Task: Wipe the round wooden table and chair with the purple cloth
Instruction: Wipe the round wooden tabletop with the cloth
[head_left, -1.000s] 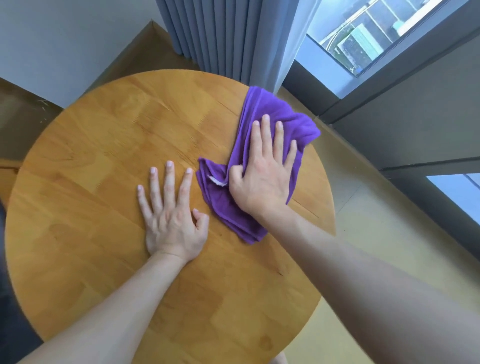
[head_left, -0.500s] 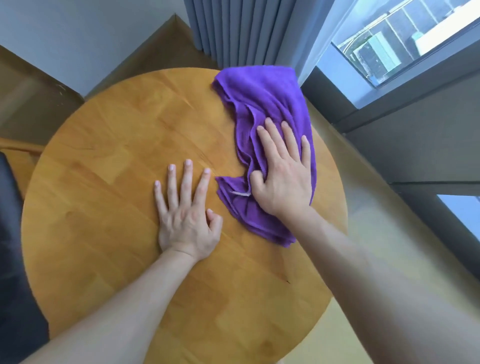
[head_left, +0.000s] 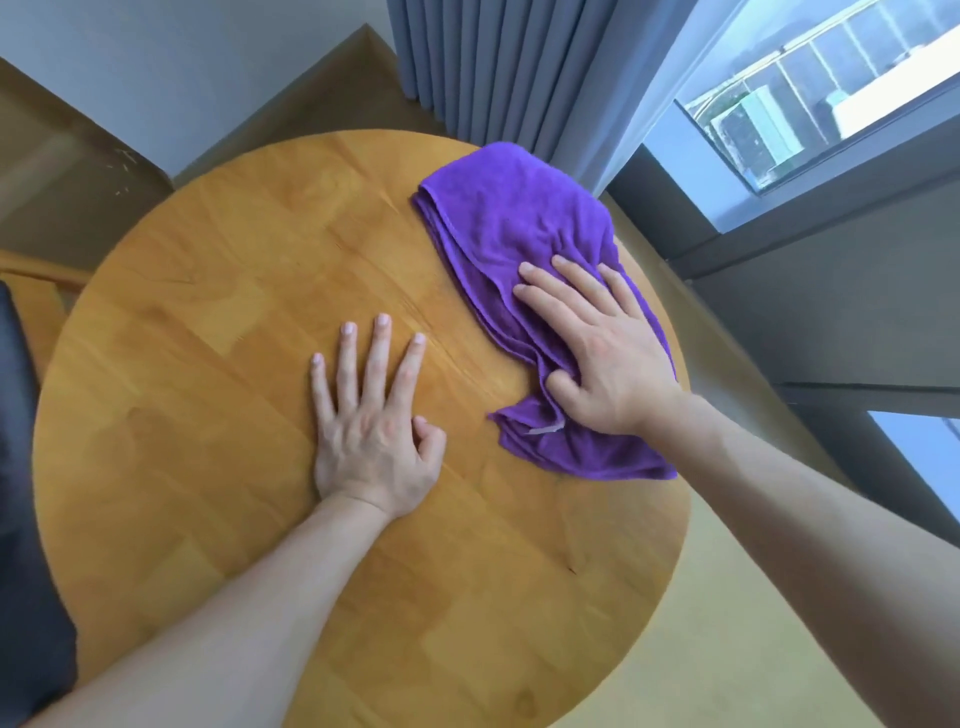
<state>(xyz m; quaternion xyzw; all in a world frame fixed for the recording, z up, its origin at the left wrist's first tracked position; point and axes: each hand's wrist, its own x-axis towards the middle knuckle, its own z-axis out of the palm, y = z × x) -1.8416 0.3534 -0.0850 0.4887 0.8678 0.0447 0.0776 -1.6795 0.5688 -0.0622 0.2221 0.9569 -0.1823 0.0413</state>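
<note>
Since the earlier views, the right hand (head_left: 608, 358) has drawn the purple cloth (head_left: 524, 244) back along the table's window side, and the cloth now lies more spread out toward the far rim. Right hand: fingers straight and slightly fanned, palm pressing flat on the cloth, thumb tucked against a fold near its bunched near end. Left hand (head_left: 371, 415): fingers spread, palm flat on the bare wood beside the cloth, holding nothing, apparently as a brace. Likely risk: the cloth lies at the right rim of the round wooden table (head_left: 208, 322), so a further outward stroke could carry it off the edge onto the floor (head_left: 737, 644); the loose folds may also ride up under the palm and leave strips unwiped. Surface: pale jointed planks with visible grain. Surroundings: grey curtain (head_left: 498, 57) beyond the far rim, window (head_left: 821, 98) to the right, and a chair (head_left: 31, 291) with a dark seat partly visible at the left edge, not yet touched.
</note>
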